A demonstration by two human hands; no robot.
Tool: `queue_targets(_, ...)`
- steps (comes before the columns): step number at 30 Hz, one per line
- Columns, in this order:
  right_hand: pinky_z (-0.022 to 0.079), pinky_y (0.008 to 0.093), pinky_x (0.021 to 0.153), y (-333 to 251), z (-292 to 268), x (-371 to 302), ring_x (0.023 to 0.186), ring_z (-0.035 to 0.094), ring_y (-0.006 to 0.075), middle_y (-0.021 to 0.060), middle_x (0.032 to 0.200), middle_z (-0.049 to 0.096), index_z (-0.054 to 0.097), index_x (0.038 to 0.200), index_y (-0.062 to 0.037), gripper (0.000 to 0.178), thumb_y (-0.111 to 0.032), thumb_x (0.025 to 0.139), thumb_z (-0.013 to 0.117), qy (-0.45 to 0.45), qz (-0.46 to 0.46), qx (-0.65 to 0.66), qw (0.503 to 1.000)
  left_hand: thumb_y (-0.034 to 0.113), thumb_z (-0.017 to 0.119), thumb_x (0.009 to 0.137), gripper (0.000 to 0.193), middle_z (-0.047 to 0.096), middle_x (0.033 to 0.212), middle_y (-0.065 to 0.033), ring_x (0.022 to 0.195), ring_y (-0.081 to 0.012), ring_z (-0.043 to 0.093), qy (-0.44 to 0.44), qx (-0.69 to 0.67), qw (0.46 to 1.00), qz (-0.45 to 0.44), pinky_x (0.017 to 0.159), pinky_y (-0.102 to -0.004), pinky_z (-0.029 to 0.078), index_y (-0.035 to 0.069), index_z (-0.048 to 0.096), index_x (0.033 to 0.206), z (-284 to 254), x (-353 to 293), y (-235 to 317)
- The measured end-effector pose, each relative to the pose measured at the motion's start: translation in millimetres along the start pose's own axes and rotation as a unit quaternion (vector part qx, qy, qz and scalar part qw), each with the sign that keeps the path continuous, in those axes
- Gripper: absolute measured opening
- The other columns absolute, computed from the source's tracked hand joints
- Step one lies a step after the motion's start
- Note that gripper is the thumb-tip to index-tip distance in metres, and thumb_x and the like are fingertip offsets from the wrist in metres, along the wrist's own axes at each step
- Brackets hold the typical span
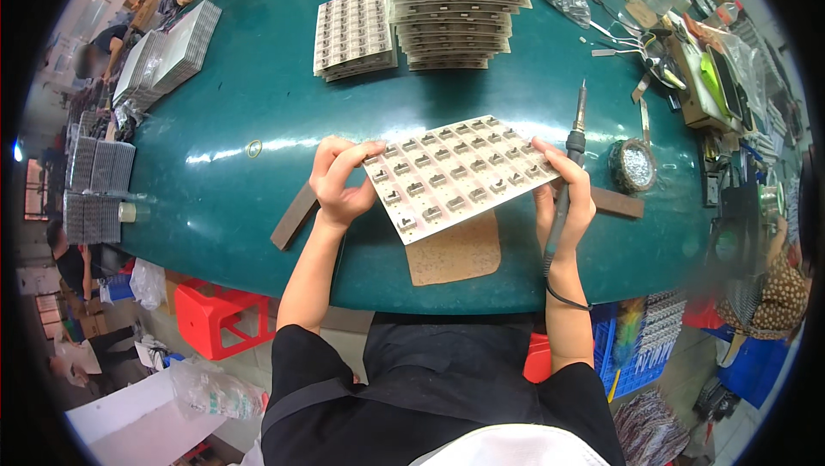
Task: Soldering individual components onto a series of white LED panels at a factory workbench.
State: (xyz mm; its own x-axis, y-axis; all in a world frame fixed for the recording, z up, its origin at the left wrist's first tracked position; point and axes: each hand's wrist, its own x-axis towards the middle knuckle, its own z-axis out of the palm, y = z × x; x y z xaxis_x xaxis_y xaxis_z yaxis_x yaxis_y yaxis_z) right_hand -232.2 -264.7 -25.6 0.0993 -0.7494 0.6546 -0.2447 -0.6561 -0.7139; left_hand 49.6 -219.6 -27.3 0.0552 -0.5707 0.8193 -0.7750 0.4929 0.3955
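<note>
A pale circuit board panel (426, 175), with rows of small dark parts on it, is held tilted above the table between both hands. My left hand (342, 180) pinches its left corner between thumb and fingers. At the opposite edge, my right hand (571, 199) steadies the panel with its fingers while gripping a soldering iron (574, 146), tip pointing up and away. Beneath the panel lies a brown pad (455, 260), partly covered. Brown strips rest on either side, one near the left hand (295, 218) and one right of the soldering iron (619, 204).
A tall stack of similar panels (460, 15) and a shorter stack (352, 36) stand at the back. On the right sit a round tin with silvery contents (632, 165), cables and a cluttered box (700, 79). Grey stacks (172, 53) line the left. A red stool (219, 320) stands below.
</note>
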Motion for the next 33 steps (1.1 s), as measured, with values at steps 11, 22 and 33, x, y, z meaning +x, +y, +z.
queue_targets(11, 0.053, 0.0355, 0.091, -1.0, 1.0, 0.7, 0.11, 0.066, 0.0296, 0.0205, 0.115, 0.068, 0.056, 0.118, 0.0015, 0.032, -0.008, 0.091, 0.069, 0.004, 0.009, 0.036, 0.999, -0.002, 0.075, 0.062, 0.032, 0.052, 0.075, -0.002, 0.062, -0.0153, 0.048, 0.017, -0.006, 0.999, 0.031, 0.055, -0.0283, 0.04, 0.006, 0.073, 0.093, -2.4, 1.0, 2.6)
queue_targets(22, 0.052, 0.028, 0.08, -1.5, 1.0, 0.1, 0.105, 0.067, 0.0244, 0.0205, 0.118, 0.067, 0.056, 0.122, 0.0, 0.033, -0.011, 0.093, 0.067, 0.004, -0.003, 0.03, 1.0, 0.0, 0.078, 0.063, 0.031, 0.054, 0.076, -0.0025, 0.063, -0.0171, 0.048, 0.027, -0.017, 0.998, 0.051, 0.055, -0.0302, 0.039, 0.008, 0.073, 0.093, -3.7, 2.2, 1.8)
queue_targets(33, 0.052, 0.0345, 0.091, 0.8, 4.9, -0.7, 0.107, 0.066, 0.027, 0.0224, 0.117, 0.066, 0.054, 0.119, 0.0002, 0.028, -0.014, 0.096, 0.063, 0.026, 0.016, 0.083, 0.996, -0.003, 0.078, 0.061, 0.035, 0.056, 0.08, -0.0033, 0.063, -0.0174, 0.049, 0.027, -0.048, 0.997, 0.06, 0.054, -0.0299, 0.039, 0.009, 0.072, 0.094, -6.3, 2.2, 4.8)
